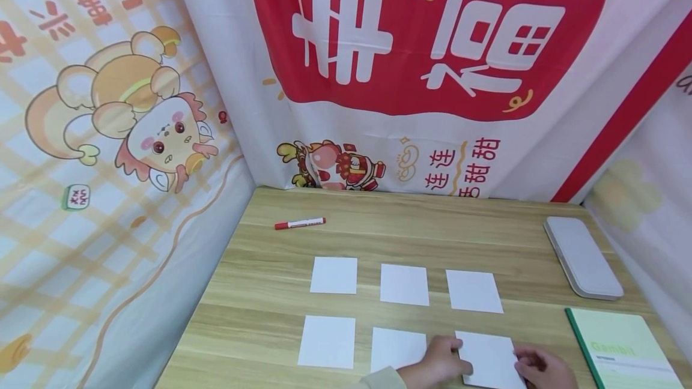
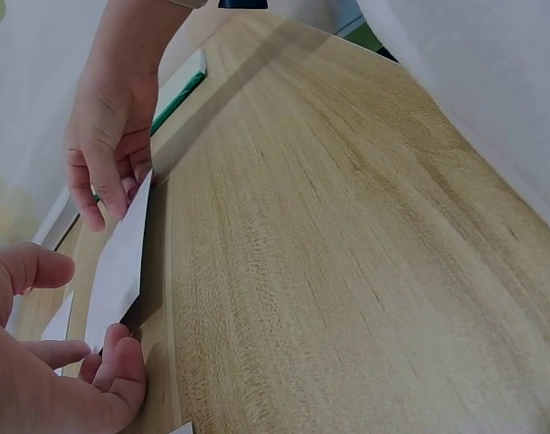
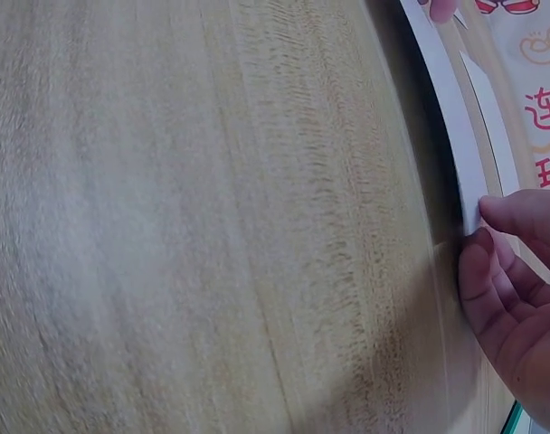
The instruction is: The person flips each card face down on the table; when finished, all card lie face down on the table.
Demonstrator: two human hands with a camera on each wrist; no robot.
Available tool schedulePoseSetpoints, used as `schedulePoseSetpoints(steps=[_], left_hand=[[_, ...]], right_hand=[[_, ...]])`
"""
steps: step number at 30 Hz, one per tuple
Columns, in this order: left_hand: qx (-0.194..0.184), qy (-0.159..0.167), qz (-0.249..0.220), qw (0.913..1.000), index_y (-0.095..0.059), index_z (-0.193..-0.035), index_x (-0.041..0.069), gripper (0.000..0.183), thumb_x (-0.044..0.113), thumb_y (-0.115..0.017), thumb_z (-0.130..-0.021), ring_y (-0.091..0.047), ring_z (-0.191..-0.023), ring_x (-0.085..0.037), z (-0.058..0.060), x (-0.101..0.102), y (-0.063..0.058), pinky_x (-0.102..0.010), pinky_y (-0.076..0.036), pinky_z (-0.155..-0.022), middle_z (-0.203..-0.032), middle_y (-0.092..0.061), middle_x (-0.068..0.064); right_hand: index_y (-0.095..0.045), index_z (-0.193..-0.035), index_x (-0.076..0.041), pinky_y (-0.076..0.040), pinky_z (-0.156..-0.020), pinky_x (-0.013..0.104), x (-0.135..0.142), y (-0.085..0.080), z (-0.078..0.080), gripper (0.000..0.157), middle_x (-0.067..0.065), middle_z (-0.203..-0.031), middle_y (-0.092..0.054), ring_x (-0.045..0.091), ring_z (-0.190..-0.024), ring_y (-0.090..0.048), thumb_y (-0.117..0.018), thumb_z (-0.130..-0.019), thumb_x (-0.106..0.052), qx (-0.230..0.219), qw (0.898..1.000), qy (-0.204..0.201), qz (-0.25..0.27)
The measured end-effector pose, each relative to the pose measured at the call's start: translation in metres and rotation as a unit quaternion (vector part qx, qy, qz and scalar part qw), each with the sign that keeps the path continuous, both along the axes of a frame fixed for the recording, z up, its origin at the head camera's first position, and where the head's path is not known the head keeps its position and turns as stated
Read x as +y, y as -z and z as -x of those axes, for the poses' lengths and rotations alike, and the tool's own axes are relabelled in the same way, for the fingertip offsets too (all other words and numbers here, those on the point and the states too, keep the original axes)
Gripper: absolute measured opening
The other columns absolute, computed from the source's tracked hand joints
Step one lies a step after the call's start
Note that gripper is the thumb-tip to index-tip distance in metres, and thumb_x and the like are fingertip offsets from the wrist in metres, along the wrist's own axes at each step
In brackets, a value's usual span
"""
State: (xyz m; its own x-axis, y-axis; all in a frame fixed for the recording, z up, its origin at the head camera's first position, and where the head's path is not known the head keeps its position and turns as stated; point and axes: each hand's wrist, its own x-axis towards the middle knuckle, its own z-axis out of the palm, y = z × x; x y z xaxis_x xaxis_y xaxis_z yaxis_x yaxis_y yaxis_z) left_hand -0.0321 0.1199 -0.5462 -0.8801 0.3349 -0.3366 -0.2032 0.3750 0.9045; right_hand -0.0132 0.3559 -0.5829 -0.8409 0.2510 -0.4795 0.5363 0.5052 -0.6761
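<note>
A square white card [image 1: 489, 358] is held between both hands at the front right of the wooden table, slightly raised, with a dark shadow under its near edge. My left hand [image 1: 440, 360] grips its left edge, fingers bent around the corner in the left wrist view. On the opposite edge, my right hand [image 1: 545, 368] pinches the card between thumb [image 3: 519, 212] and curled fingers. Just left of the held card lies another white card [image 1: 399, 348], partly covered by the left hand, and beyond that a further card [image 1: 327, 341].
Behind these, three white cards [image 1: 333, 275] lie in a row. A red-capped marker [image 1: 300, 223] rests at the back left. On the right are a pale grey case [image 1: 584, 257] and a green-spined notebook [image 1: 627, 347]. Printed cloth [image 1: 216, 29] hangs around the table [image 1: 243, 293].
</note>
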Motion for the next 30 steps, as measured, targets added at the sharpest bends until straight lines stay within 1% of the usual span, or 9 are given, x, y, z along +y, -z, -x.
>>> schedulePoseSetpoints(steps=[4,8,13,17,20,22,26,28,30], left_hand=[[-0.006,0.004,-0.005,1.0,-0.064,-0.107,-0.007,0.042,0.003,-0.072,-0.066,-0.056,-0.102,-0.02,0.001,-0.001,-0.001,-0.024,-0.044,-0.088,-0.102,-0.062,-0.016],[-0.021,0.008,-0.009,0.9997,-0.063,-0.108,-0.007,0.043,0.003,-0.071,-0.067,-0.054,-0.104,-0.022,0.001,-0.001,-0.001,-0.026,-0.043,-0.09,-0.104,-0.059,-0.015],[-0.024,0.006,-0.009,0.9997,-0.063,-0.108,-0.007,0.043,0.003,-0.071,-0.067,-0.054,-0.104,-0.023,0.001,-0.002,-0.003,-0.027,-0.043,-0.09,-0.103,-0.059,-0.015],[-0.02,0.005,-0.012,0.9997,-0.063,-0.108,-0.006,0.042,0.002,-0.071,-0.068,-0.055,-0.101,-0.022,0.001,-0.002,-0.005,-0.025,-0.043,-0.088,-0.101,-0.06,-0.013],[-0.019,0.005,-0.014,0.9997,-0.064,-0.108,-0.004,0.04,0.002,-0.07,-0.068,-0.056,-0.097,-0.02,0.001,-0.002,-0.005,-0.023,-0.043,-0.086,-0.097,-0.06,-0.011],[-0.023,0.003,-0.024,0.9994,-0.064,-0.108,-0.003,0.039,0.003,-0.07,-0.069,-0.055,-0.095,-0.018,0.001,-0.002,-0.004,-0.023,-0.043,-0.084,-0.096,-0.059,-0.009],[-0.02,-0.004,-0.055,0.9983,-0.066,-0.107,0.0,0.035,0.006,-0.067,-0.072,-0.053,-0.085,-0.011,0.001,-0.001,-0.004,-0.021,-0.043,-0.077,-0.09,-0.058,-0.003],[-0.022,-0.005,-0.079,0.9966,-0.065,-0.108,0.001,0.034,0.007,-0.066,-0.074,-0.052,-0.079,-0.007,0.002,-0.003,-0.008,-0.021,-0.045,-0.07,-0.088,-0.057,0.0],[-0.021,-0.001,-0.101,0.9946,-0.065,-0.11,0.004,0.034,0.01,-0.066,-0.077,-0.051,-0.073,-0.005,0.005,-0.011,-0.017,-0.022,-0.046,-0.061,-0.089,-0.056,0.004]], right_hand=[[-0.063,-0.11,0.0,-0.045,-0.058,0.031,-0.002,0.0,0.0,0.035,0.002,-0.081,-0.059,0.018,-0.073,-0.053,-0.072,-0.078,-0.011,0.002,1.0,0.001,-0.015],[-0.062,-0.11,0.001,-0.045,-0.057,0.031,-0.003,-0.001,0.0,0.033,0.002,-0.08,-0.058,0.018,-0.072,-0.051,-0.07,-0.079,-0.009,0.006,1.0,0.0,-0.022],[-0.062,-0.11,0.002,-0.044,-0.057,0.031,-0.005,-0.003,0.0,0.031,0.003,-0.08,-0.057,0.019,-0.072,-0.051,-0.068,-0.081,-0.008,0.007,1.0,-0.004,-0.024],[-0.063,-0.109,0.001,-0.044,-0.059,0.031,-0.005,-0.004,0.001,0.029,0.002,-0.081,-0.058,0.018,-0.073,-0.051,-0.066,-0.082,-0.011,0.006,1.0,-0.007,-0.029],[-0.063,-0.108,0.001,-0.044,-0.059,0.031,-0.005,-0.005,0.001,0.028,0.002,-0.081,-0.058,0.018,-0.073,-0.052,-0.065,-0.084,-0.013,0.011,0.999,-0.009,-0.031],[-0.064,-0.108,0.001,-0.045,-0.059,0.031,-0.006,-0.006,0.001,0.027,0.002,-0.08,-0.059,0.018,-0.072,-0.052,-0.064,-0.084,-0.013,0.014,0.999,-0.009,-0.031],[-0.062,-0.108,0.003,-0.045,-0.059,0.03,-0.009,-0.013,0.001,0.028,0.002,-0.081,-0.06,0.018,-0.072,-0.053,-0.061,-0.087,-0.014,0.014,0.999,-0.004,-0.029],[-0.061,-0.109,0.003,-0.045,-0.059,0.03,-0.012,-0.021,0.002,0.029,0.003,-0.083,-0.061,0.018,-0.074,-0.053,-0.058,-0.088,-0.016,0.018,0.999,-0.002,-0.035],[-0.059,-0.112,0.004,-0.044,-0.061,0.03,-0.015,-0.032,0.004,0.031,0.005,-0.087,-0.061,0.019,-0.078,-0.052,-0.056,-0.09,-0.018,0.03,0.999,-0.004,-0.045]])
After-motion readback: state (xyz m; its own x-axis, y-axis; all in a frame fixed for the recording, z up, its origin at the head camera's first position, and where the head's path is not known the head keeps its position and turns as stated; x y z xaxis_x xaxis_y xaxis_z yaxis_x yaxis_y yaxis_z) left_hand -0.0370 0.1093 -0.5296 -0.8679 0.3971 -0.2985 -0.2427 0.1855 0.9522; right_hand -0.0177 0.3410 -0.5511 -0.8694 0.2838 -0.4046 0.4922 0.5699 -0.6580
